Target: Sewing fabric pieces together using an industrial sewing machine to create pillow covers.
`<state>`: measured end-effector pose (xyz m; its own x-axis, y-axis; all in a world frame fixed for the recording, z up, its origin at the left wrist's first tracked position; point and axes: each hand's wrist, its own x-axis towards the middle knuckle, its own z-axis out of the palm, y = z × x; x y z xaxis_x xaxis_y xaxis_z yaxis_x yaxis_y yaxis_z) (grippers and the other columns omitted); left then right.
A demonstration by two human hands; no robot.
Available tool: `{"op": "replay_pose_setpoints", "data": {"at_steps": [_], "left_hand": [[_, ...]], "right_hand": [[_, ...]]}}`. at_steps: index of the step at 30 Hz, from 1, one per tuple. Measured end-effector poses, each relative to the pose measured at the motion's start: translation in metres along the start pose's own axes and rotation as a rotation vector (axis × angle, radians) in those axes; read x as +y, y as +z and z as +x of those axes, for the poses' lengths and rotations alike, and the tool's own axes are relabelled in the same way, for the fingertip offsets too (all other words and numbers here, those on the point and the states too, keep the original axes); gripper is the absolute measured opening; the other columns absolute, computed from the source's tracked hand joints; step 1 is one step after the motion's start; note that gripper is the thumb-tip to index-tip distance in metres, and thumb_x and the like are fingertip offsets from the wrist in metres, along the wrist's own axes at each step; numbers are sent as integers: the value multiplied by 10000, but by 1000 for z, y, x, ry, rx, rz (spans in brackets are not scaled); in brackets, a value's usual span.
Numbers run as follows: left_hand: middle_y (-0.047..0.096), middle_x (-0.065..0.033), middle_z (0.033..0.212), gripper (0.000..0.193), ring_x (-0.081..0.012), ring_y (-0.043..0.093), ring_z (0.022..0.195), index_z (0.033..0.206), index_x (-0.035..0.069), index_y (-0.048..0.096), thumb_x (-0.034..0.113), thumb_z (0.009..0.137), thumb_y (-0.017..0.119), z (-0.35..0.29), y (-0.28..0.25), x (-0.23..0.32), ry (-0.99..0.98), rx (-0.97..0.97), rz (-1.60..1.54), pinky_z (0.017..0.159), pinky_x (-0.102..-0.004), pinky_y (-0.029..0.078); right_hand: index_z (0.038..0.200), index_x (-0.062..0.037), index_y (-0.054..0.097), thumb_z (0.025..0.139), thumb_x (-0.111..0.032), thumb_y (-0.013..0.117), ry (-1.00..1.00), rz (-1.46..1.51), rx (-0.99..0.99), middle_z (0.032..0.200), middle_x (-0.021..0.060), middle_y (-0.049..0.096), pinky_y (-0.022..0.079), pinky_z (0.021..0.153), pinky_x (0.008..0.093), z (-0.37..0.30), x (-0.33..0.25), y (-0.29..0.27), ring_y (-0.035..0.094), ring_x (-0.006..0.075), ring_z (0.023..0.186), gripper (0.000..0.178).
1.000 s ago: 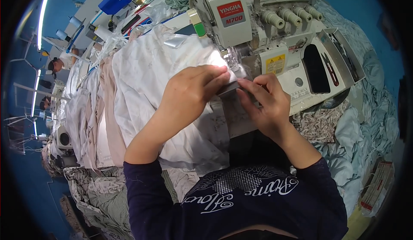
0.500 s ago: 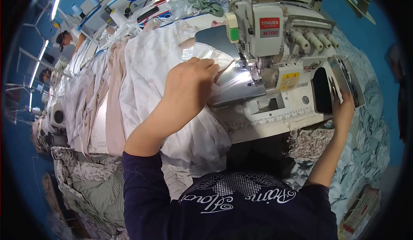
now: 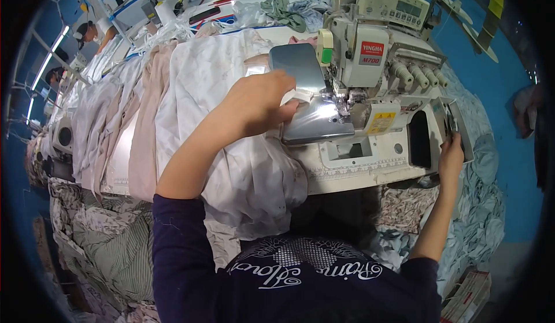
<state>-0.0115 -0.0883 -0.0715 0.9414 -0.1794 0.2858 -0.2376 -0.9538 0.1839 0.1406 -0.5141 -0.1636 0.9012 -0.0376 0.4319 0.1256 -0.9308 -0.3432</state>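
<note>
My left hand (image 3: pixel 263 104) is closed on the edge of a white garment (image 3: pixel 199 63). A small white fold (image 3: pixel 298 96) sticks out from its fingers over the shiny metal plate (image 3: pixel 318 120), just left of the overlock sewing machine's needle area (image 3: pixel 348 104). The rest of the garment drapes over the table's front edge beneath my left forearm. My right hand (image 3: pixel 451 156) is at a narrow open tray (image 3: pixel 462 132) on the machine's right side. Its fingers are curled by slim metal and dark items in the tray; what they grip is too small to make out.
A black phone (image 3: pixel 419 139) lies beside the tray. Pale and beige garments (image 3: pixel 151 109) hang over the table at left. Fabric heaps (image 3: pixel 110 230) fill the space below and at right. Thread cones (image 3: pixel 165 12) and another person (image 3: pixel 89 32) are at the far left.
The white edge has been folded over and drawn slightly back from the needle area by my left hand. My right hand has closed its fingers inside the tray. The view has shifted slightly.
</note>
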Motion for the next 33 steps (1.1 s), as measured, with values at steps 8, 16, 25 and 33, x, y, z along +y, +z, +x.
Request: {"op": "replay_pose_setpoints", "data": {"at_steps": [8,16,25,33], "left_hand": [[582,-172,756,213,-363,557,743,817,16,577,199,734,647,-4,-12,7,32,21,-149,637,-405,440],[584,-177,770,202,-364,561,746,814,10,588,191,731,623,-3,-15,15,37,78,-178,644,-403,441],[613,-178,837,232,-365,574,814,853,38,623,232,732,583,-3,-20,17,-12,18,-167,705,-424,461],[614,-121,857,246,-317,587,767,887,41,608,198,711,678,-33,-45,-1,-131,145,-262,701,-401,467]], "right_hand": [[1181,-59,573,828,-75,607,-532,484,-95,846,73,539,450,632,254,-88,-158,-45,543,155,671,355],[976,-48,565,765,-134,657,-777,206,89,798,89,529,457,516,362,-84,-233,-35,580,265,645,246],[957,-50,601,758,-72,681,-733,437,84,832,95,584,477,530,297,-77,-219,-27,583,234,578,215],[1156,-11,549,893,-163,584,32,537,254,1002,59,608,457,763,234,-36,-20,-14,563,93,867,305]]}}
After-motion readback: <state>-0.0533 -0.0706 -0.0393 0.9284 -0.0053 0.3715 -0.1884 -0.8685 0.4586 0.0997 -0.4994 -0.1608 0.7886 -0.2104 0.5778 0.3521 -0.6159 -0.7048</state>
